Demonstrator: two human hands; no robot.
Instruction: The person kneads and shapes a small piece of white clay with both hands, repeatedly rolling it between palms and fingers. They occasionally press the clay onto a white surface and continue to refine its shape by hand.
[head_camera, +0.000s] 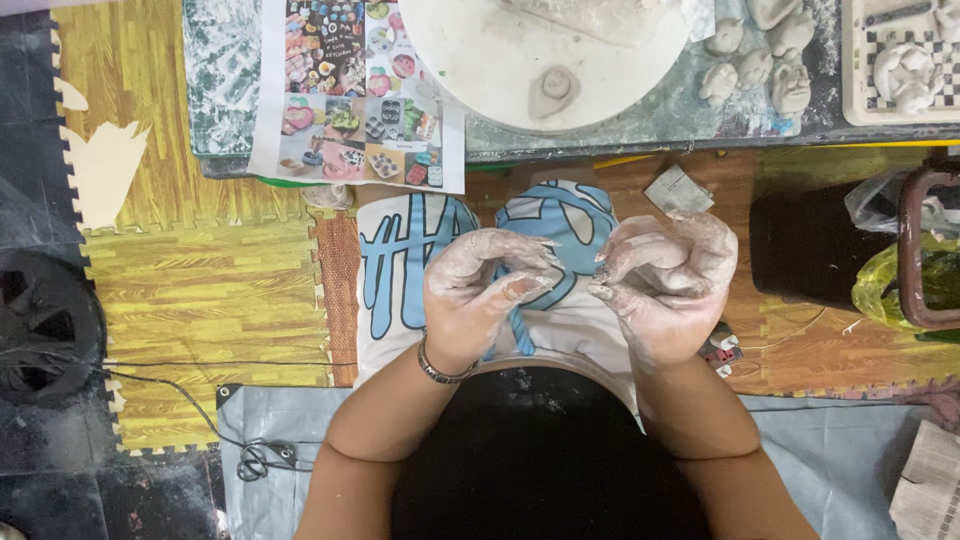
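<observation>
Both clay-coated hands, left hand (480, 290) and right hand (668, 280), hover over the lap, fingertips pinched nearly shut; whether a clay bit sits between them is unclear. This looks like shaping a small piece, and the next move calls for gentle pressure. The round board (480, 70) holding a clay lump (553, 90) lies far, on the tabletop (640, 130).

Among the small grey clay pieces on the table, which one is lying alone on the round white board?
The flat oval clay piece near the front edge of the round white board. The other clay figures stand grouped to its right, off the board, on the dusty table.
</observation>
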